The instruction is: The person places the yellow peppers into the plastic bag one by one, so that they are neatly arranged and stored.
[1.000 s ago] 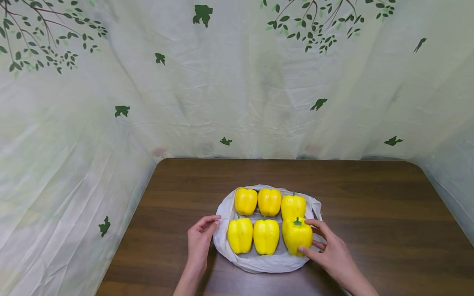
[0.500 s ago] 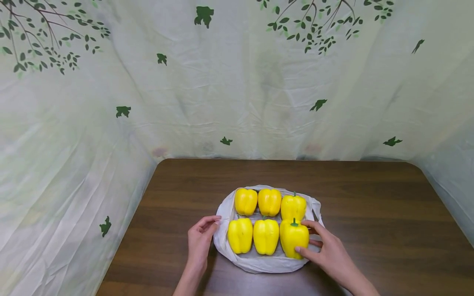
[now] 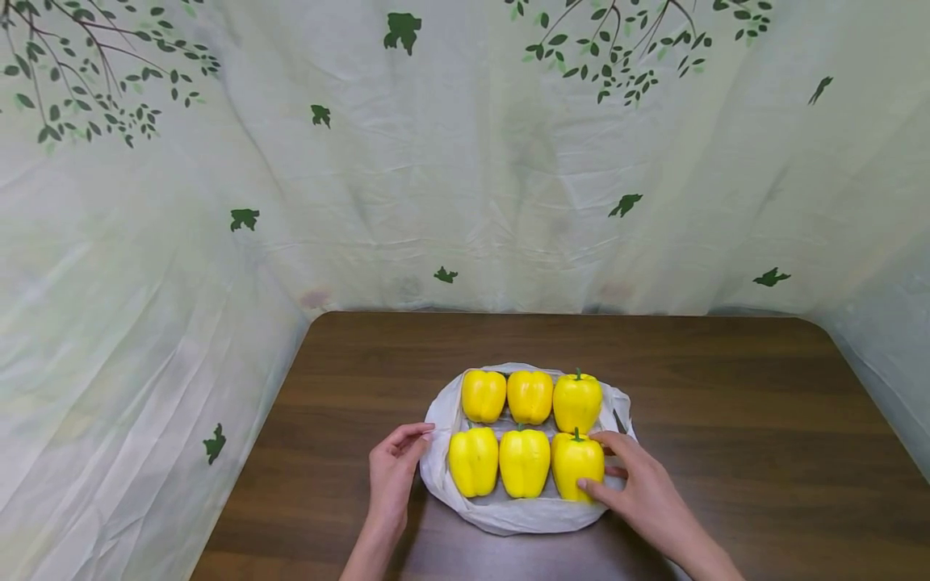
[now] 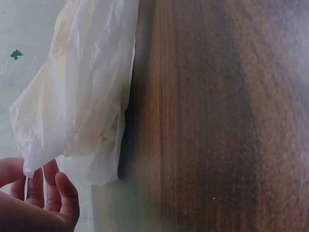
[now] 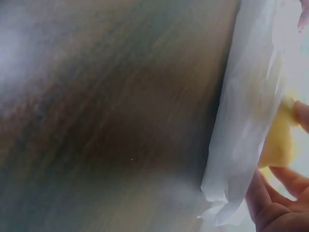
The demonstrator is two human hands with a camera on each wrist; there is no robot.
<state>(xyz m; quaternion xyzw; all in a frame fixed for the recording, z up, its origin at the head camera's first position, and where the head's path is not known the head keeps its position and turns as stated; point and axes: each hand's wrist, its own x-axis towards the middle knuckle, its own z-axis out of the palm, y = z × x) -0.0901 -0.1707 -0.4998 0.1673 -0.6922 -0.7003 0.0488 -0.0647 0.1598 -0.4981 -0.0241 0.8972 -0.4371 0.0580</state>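
Yellow bell peppers with green stems stand in two rows inside a white plastic bag (image 3: 508, 523), its rim spread open around them. At the front right of the group, my right hand (image 3: 649, 494) grips a bell pepper (image 3: 576, 468) between thumb and fingers. Behind that one sits the back right bell pepper (image 3: 577, 402). My left hand (image 3: 390, 468) pinches the bag's left edge; in the left wrist view a corner of the bag (image 4: 82, 96) is between thumb and fingers. The right wrist view shows the held pepper (image 5: 277, 140) partly hidden by the bag's wall.
The bag lies on a brown wood-grain table (image 3: 726, 403), near its front. A pale curtain (image 3: 494, 186) with leaf prints hangs behind the table and along its sides.
My right hand has moved the gripped pepper a little to the left, beside the front middle one. The back right pepper has shifted slightly upward in view. My left hand stays at the bag's edge.
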